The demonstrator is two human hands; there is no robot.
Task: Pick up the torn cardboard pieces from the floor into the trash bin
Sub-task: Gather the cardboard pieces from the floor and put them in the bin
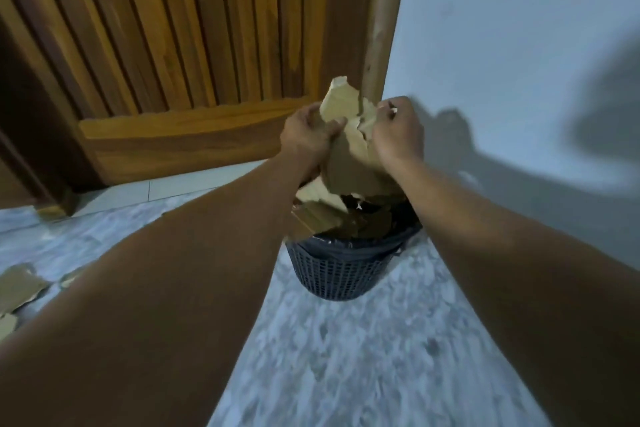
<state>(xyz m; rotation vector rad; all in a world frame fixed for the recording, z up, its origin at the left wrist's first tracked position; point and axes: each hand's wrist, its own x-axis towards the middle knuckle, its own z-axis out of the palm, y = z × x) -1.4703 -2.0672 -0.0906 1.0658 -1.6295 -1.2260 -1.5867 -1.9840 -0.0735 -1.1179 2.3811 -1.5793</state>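
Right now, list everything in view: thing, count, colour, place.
held cardboard pieces: several, tan, between both hands above the bin
binned cardboard pieces: several, tan-brown, heaped over the rim
trash bin: one, dark lattice plastic with black liner, on the floor by the wall
floor cardboard pieces: at least three, tan, far left
door: one, brown slatted wood, behind the bin
wall: one, pale, right
floor: one, mottled grey-white
left hand: fingers curled round held cardboard
right hand: fingers curled round held cardboard
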